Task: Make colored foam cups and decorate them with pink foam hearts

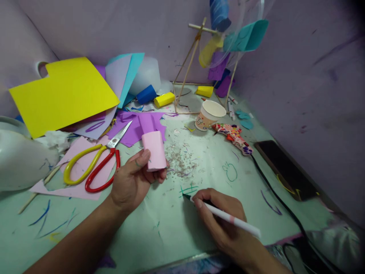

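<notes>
Near the middle, my left hand [137, 179] is closed on a small pink paper tube [154, 151], held upright between thumb and fingers. My right hand [221, 217] grips a white marker [230, 219] with a dark green tip. That tip touches or hovers just over the table at a small set of crossed green lines [188, 189]. Another green scribble [229, 171] lies farther right on the tabletop. Behind the pink tube is cut purple paper [129, 131]. Scissors [98, 163] with one yellow and one red handle lie left of my left hand.
Yellow sheet [65, 97] and other papers stand at the back left, beside a white container [23, 160]. A paper cup [209, 114], glue gun [235, 139] with a black cable, and phone [285, 167] sit right. A stick frame [186, 68] with hanging paper tubes stands behind.
</notes>
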`<state>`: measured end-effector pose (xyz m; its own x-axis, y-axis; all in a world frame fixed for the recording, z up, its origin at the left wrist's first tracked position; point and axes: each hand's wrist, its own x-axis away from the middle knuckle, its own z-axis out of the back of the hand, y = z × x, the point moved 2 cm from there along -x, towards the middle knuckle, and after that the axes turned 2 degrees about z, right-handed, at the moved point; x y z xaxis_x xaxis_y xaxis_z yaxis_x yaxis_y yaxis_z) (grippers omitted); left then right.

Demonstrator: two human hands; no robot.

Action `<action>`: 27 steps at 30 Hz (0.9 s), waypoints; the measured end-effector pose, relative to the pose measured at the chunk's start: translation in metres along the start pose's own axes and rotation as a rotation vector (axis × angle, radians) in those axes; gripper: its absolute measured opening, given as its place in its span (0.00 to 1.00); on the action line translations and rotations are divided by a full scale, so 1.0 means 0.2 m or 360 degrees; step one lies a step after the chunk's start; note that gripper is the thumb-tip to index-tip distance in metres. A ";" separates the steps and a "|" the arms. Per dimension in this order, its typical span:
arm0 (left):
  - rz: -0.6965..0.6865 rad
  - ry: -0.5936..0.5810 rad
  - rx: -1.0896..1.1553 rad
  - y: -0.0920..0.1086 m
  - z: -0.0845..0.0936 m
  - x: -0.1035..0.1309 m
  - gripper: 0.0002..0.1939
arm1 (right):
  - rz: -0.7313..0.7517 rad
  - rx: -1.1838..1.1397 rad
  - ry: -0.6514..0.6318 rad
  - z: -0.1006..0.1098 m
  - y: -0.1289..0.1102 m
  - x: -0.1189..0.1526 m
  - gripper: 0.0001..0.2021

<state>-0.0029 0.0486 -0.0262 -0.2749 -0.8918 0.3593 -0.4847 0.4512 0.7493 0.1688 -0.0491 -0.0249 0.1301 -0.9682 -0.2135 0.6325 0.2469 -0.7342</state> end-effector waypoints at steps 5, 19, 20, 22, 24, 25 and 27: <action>-0.0004 -0.0022 0.0021 -0.01 0.01 -0.01 0.13 | -0.0108 -0.0063 0.0082 0.01 0.01 0.03 0.06; -0.0046 -0.0042 0.0021 0.01 0.01 0.00 0.09 | -0.0202 -0.0125 0.0121 0.03 0.03 0.08 0.08; -0.0052 -0.0049 0.0025 0.01 0.01 0.00 0.08 | -0.0176 -0.0126 0.0108 0.03 0.02 0.07 0.07; -0.0052 -0.0056 0.0028 0.01 0.01 0.00 0.09 | -0.0133 -0.0128 0.0090 0.03 0.01 0.07 0.07; -0.0042 -0.0047 0.0024 0.01 0.01 0.00 0.11 | -0.0103 -0.0130 0.0091 0.03 0.01 0.06 0.07; -0.0037 -0.0041 0.0020 0.01 0.01 0.00 0.11 | -0.0094 -0.0130 0.0091 0.03 0.01 0.06 0.07; -0.0034 -0.0028 0.0012 0.01 0.01 0.00 0.12 | -0.0084 -0.0122 0.0088 0.03 0.01 0.06 0.07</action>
<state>-0.0058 0.0496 -0.0269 -0.2789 -0.9006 0.3335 -0.4966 0.4325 0.7526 0.1756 -0.0606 -0.0258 0.0544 -0.9769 -0.2068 0.5766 0.1999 -0.7922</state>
